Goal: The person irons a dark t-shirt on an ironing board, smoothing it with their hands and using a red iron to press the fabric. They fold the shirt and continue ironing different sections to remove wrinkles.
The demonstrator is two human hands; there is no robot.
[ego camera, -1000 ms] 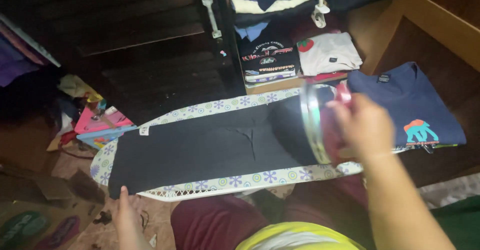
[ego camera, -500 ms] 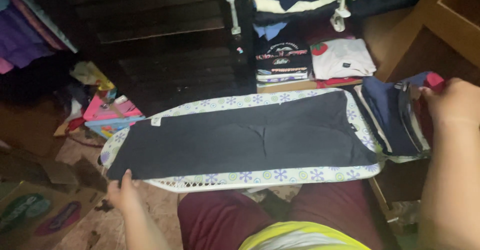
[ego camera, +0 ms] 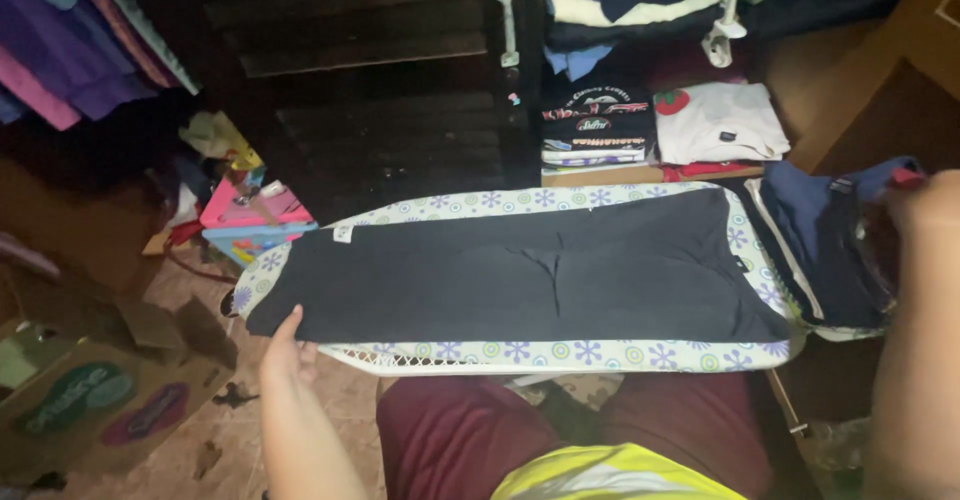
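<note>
— Maroon cloth over our lap (ego camera: 640, 425) sits nearest, and just past it the ironing board (ego camera: 500, 352) with its flowered edge. Which step are we in?

— Smoothing, we judge. Our left hand (ego camera: 285, 355) rests at the near left corner of the dark garment (ego camera: 500, 280), which lies flat along the board; the fingers look loosely spread, pinching nothing we can make out.

— And our right hand (ego camera: 925, 200)?

— At the right edge, blurred, touching a bundle of blue clothing (ego camera: 830, 245). We cannot tell whether that grip is closed.

— What does the next move call for?

— Probably an even pull at both ends, since a crease shows mid-cloth.

— Any labels or packages?

— A small white tag (ego camera: 343, 232) at the far left corner. Left, a pink box (ego camera: 255, 210) on the floor. Beyond, folded shirts: a dark printed stack (ego camera: 595, 125) and a white shirt (ego camera: 722, 120) with a red patch.
</note>
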